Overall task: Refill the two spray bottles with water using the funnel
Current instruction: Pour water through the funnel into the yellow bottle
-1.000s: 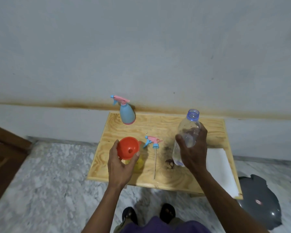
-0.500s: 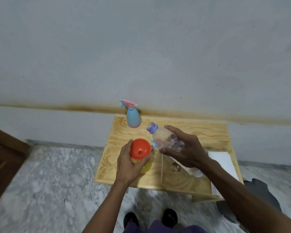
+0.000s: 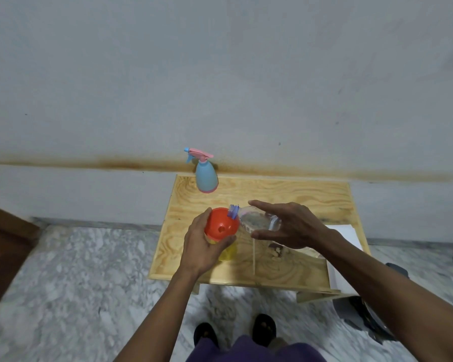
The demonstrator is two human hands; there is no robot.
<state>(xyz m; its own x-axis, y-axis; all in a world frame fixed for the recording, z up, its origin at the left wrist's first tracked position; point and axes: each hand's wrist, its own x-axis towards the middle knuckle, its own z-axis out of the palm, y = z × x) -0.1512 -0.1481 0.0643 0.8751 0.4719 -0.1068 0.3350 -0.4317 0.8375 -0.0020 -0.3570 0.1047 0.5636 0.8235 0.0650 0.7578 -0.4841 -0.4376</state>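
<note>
Table: blue sprayer stands far left, capped. Right hand grips tilted water bottle, mouth at funnel rim. Left hand clamps funnel on yellow bottle, near left. Pour slowly, centre the mouth over the hole.

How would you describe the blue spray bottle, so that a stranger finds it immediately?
Start at the wooden table against the grey wall. At its far left corner, apart from both hands, stands the blue spray bottle. Unlike the yellow bottle under the orange funnel, it has its pink trigger head on.
</note>
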